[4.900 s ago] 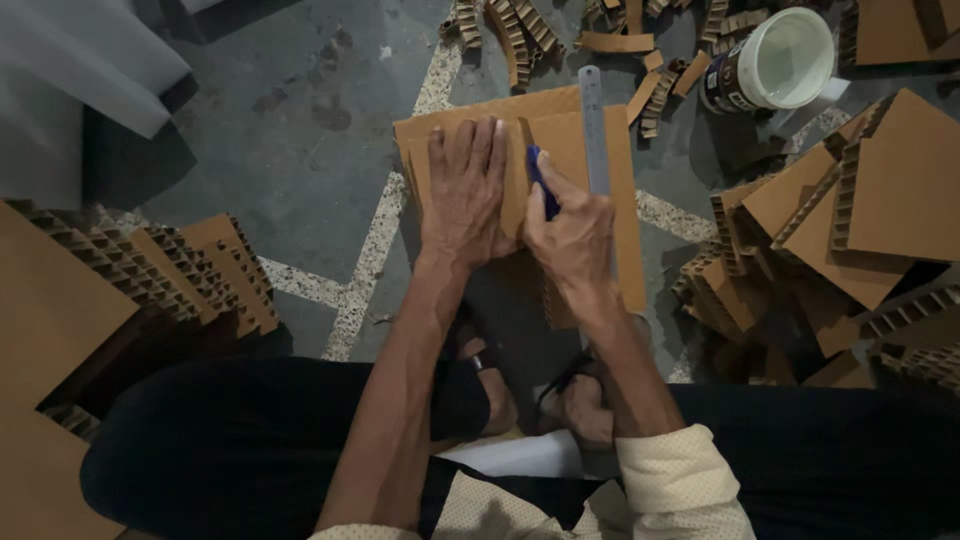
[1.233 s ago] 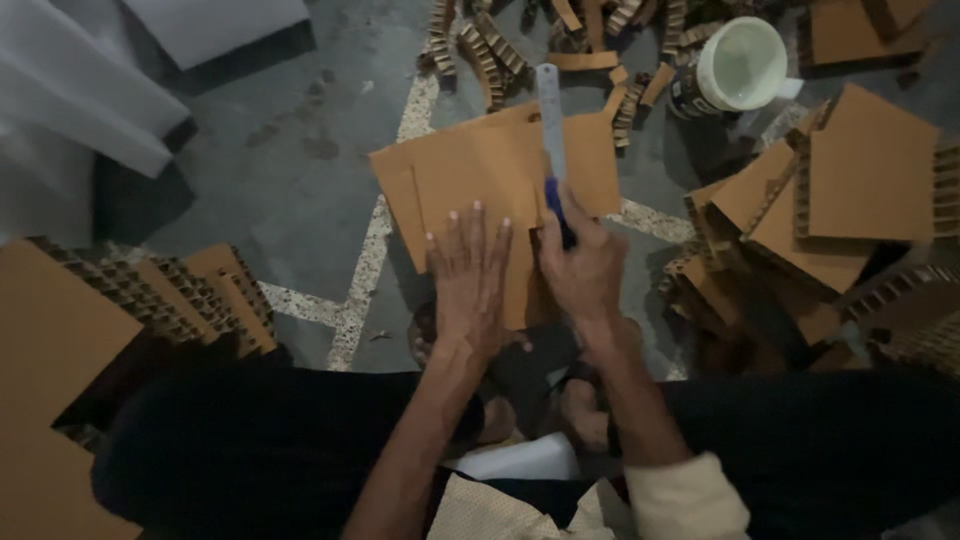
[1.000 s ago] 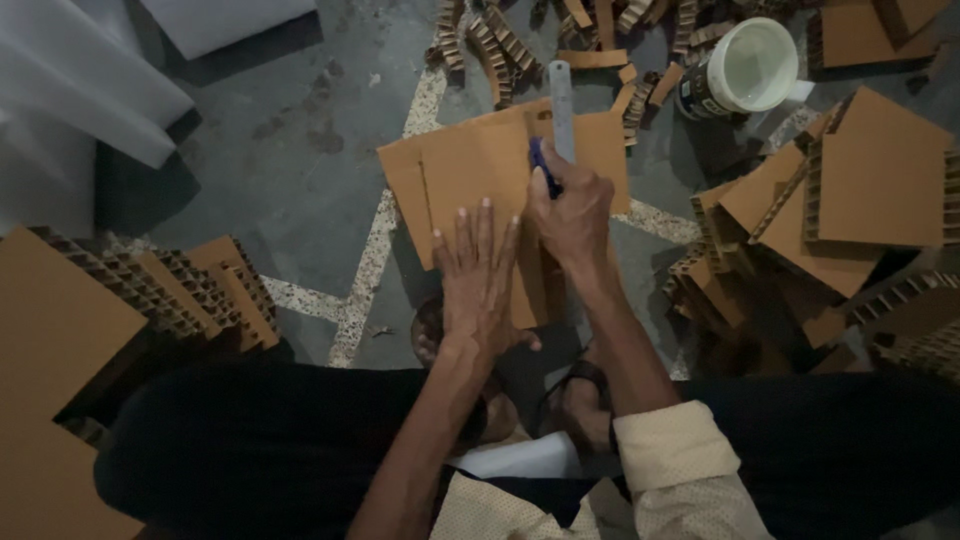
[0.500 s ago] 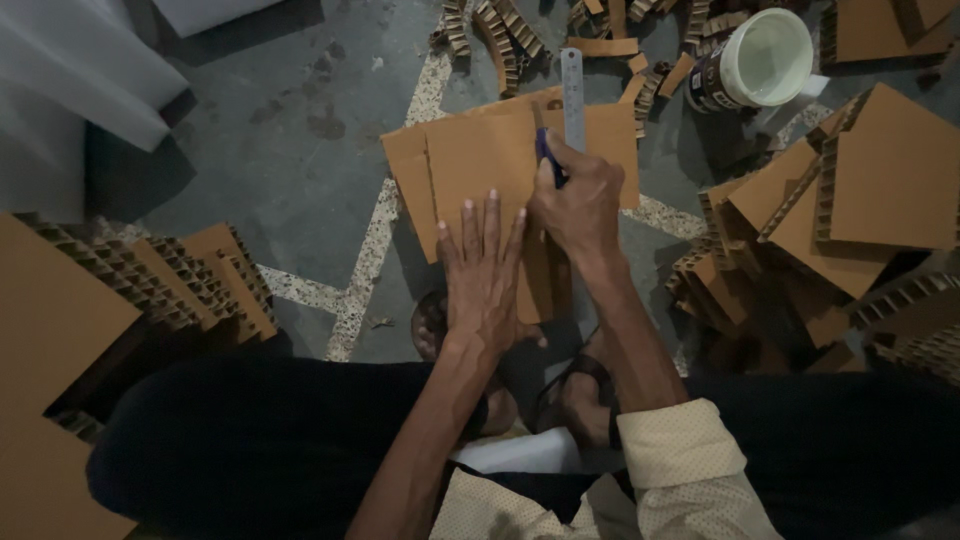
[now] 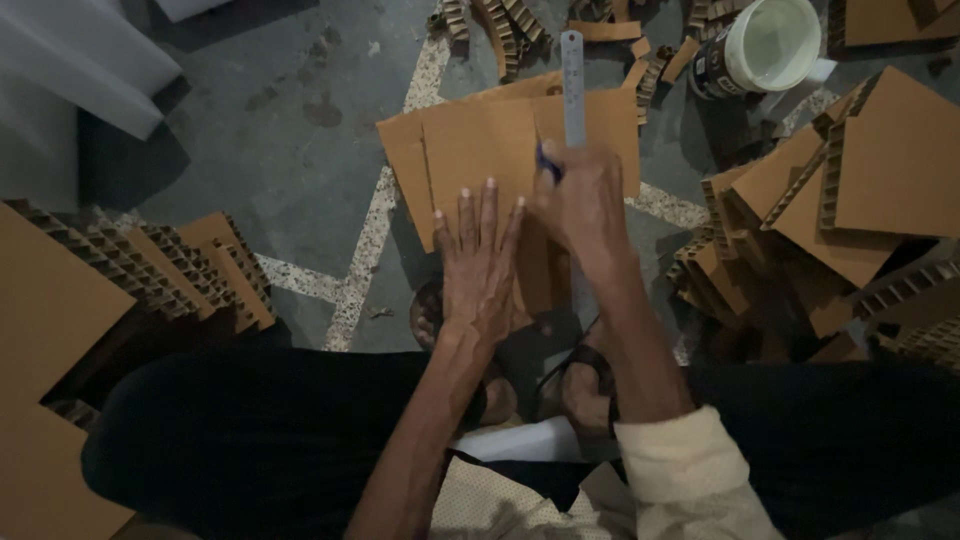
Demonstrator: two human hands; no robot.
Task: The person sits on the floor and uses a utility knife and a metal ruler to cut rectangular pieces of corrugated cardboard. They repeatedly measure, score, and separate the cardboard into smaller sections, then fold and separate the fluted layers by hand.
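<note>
On the grey concrete floor [image 5: 270, 150], the left hand [image 5: 478, 262] lies flat with fingers spread wide, pressing the brown cardboard sheet [image 5: 480, 150]. Just beside it, the right hand [image 5: 580, 205] has its fingers curled tight around a blue pen [image 5: 545, 165], tip against a metal ruler [image 5: 573, 85] lying along the sheet. Bare floor stretches to the left; honeycomb cardboard offcuts [image 5: 850, 190] crowd the right edge, near a white plastic bucket [image 5: 765, 45].
</note>
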